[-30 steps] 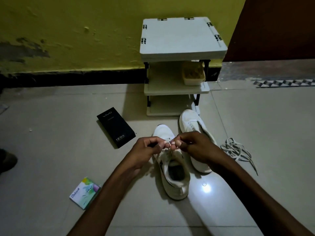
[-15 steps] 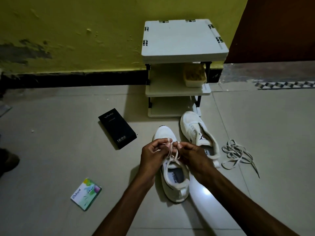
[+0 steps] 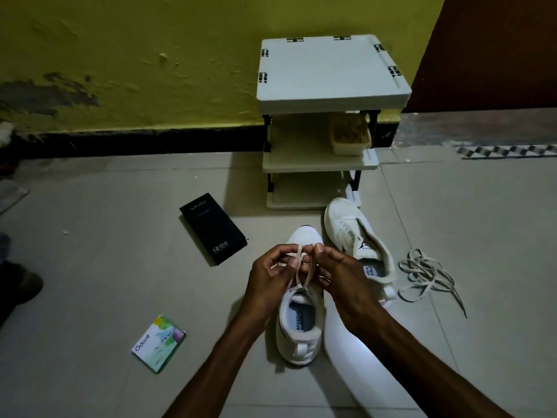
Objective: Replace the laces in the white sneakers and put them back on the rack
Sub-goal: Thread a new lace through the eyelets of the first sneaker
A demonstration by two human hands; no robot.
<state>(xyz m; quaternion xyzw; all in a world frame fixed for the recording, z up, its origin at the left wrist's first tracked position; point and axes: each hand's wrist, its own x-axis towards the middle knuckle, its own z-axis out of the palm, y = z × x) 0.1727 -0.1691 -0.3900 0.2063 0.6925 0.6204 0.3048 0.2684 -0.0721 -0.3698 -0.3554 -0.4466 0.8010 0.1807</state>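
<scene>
Above white sneaker (image 3: pixel 301 336), flat looped lace (image 3: pixel 297 263)

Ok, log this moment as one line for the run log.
step: lacing near sneaker; left hand: pinches lace; right hand: pinches lace; far sneaker: floor, beside rack; loose laces: floor, right

bare left hand (image 3: pixel 269 277) and right hand (image 3: pixel 342 277), 2 bare forearms (image 3: pixel 422 366).

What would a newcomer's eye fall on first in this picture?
The left hand and right hand meet mid-frame, each pinching the lace above the nearer sneaker. Behind them a white rack stands against the yellow wall, and a loose pile of laces lies on the floor right of the second sneaker.
</scene>
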